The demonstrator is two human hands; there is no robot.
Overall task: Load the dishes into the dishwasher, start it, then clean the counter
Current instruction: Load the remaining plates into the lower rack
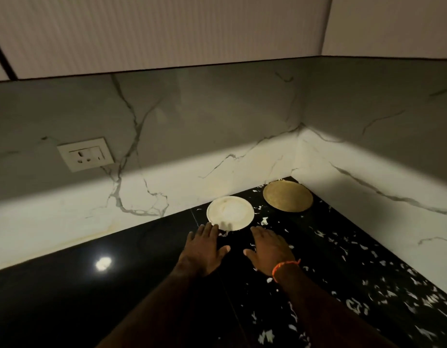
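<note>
Reaching across the black table (142,259), the person has both hands out toward the corner; the left hand (205,249) lies flat with fingers straight and spread, its fingertips (210,226) at or just over the near rim of the white plate (230,212), though whether they actually touch it I cannot tell; the right hand (269,248), with an orange thread (284,268) round the wrist, is likewise flat and spread, resting or hovering just beside that plate and gripping nothing. So neither grip is pinching anything; both are wide and empty.

The white plate sits near the marble backsplash (167,172); a second, golden-brown plate (287,196) lies further back, right in the corner, well clear of either hand. White flecks (368,292) show all over the right-hand slab; whether they are debris or the stone's own pattern is hard to say.

As for progress, it looks like the very beginning; both dishes are on the table, unlifted; no dishwasher is in view, so loading, starting it and wiping down all seem left to do; I judge the step in hand to be picking up the white plate. A wall socket (85,154) sits off to the left.
</note>
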